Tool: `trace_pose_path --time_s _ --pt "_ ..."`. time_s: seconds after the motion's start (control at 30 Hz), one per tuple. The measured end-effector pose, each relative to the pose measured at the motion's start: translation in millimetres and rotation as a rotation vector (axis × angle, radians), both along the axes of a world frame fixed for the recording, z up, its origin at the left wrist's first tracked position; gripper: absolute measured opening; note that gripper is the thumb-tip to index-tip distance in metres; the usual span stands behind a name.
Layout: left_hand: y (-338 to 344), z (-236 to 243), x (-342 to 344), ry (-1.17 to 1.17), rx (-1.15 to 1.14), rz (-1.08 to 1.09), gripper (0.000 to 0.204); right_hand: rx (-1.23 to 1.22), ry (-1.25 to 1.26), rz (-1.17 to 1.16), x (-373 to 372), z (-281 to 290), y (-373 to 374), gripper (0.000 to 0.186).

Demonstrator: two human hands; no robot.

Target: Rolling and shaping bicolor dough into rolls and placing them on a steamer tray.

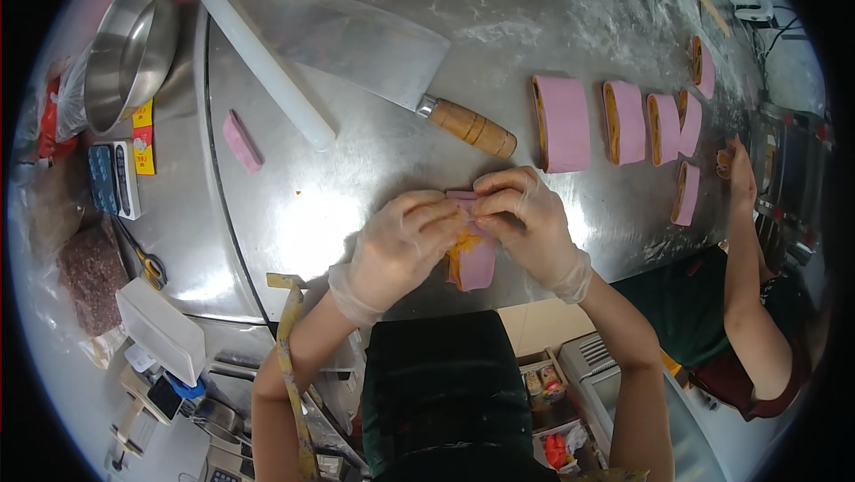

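Note:
Both of my hands wear clear plastic gloves. My left hand (411, 237) and my right hand (517, 219) have their fingertips pinched on the upper end of a pink dough piece (477, 264) with orange-yellow filling showing along its left part. Above them lies a wide cleaver (365, 50) with a wooden handle, beside a long white rolling pin (263, 61). Several folded pink pieces with brown-yellow layers (559, 124) stand spread to the right. A small pink strip (242, 141) lies at the left.
The steel table (294, 259) has flour traces. At left are a steel bowl (132, 54), scissors (149, 264), a bag of dark filling (93, 281) and a white plastic box (160, 326). A co-worker's hand (741, 166) is at the right edge. Open drawers (548, 362) show below.

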State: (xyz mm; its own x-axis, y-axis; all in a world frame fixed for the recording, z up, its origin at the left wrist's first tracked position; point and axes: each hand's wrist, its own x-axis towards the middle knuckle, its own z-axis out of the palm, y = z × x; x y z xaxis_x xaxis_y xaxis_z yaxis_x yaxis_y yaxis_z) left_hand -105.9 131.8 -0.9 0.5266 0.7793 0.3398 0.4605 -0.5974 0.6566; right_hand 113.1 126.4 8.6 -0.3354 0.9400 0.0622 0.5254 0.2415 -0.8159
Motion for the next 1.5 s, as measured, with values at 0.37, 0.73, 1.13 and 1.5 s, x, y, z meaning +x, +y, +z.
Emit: trace_pose_path --time_s 0.37,0.73,1.13,1.5 --pt "27 10 16 0.203 -0.337 0.063 0.034 -0.187 -0.291 0.004 -3 20 17 0.035" --pt "12 4 13 0.011 -0.197 -0.126 0.048 -0.113 -0.189 0.091 3 11 -2 0.038" --pt "-14 13 7 0.208 0.167 -0.098 0.068 0.124 -0.134 0.079 2 3 -29 0.050" --pt "-14 15 6 0.043 -0.409 -0.056 0.061 0.294 -0.220 0.172 4 0 -39 0.049"
